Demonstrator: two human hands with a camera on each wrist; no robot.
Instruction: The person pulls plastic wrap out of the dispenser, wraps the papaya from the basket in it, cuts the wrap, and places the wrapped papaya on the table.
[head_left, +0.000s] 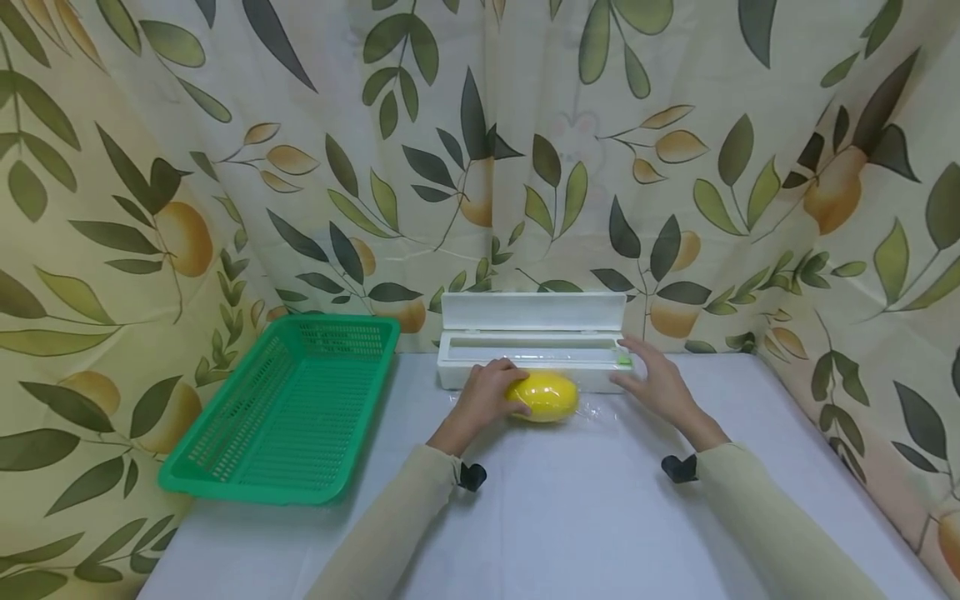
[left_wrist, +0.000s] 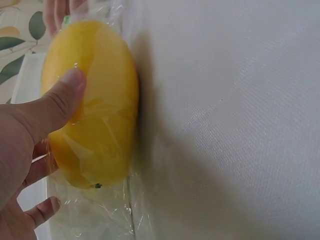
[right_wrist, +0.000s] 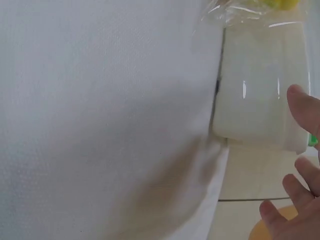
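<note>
While patterned leaf-and-fruit curtains [head_left: 517, 208] are hanging at left, far and right, a white-covered table [head_left: 555, 517] is carrying everything. Green basket [head_left: 288, 433] is sitting left. Left hand [head_left: 491, 392] is gripping yellow fruit [head_left: 546, 397] in clear film, just near-side of an open-lidded white box [head_left: 459, 377]. Right hand [head_left: 660, 385], fingers spread, is holding nothing at box's right end; contact unclear.

The left arm [head_left: 386, 529] and right arm [head_left: 776, 517] reach forward, converging. The left hand [head_left: 483, 397] grips, thumb on one side, fingers [left_wrist: 42, 212] on the other; the right hand [head_left: 662, 385] has its thumb and fingers parted, slightly bent.
</note>
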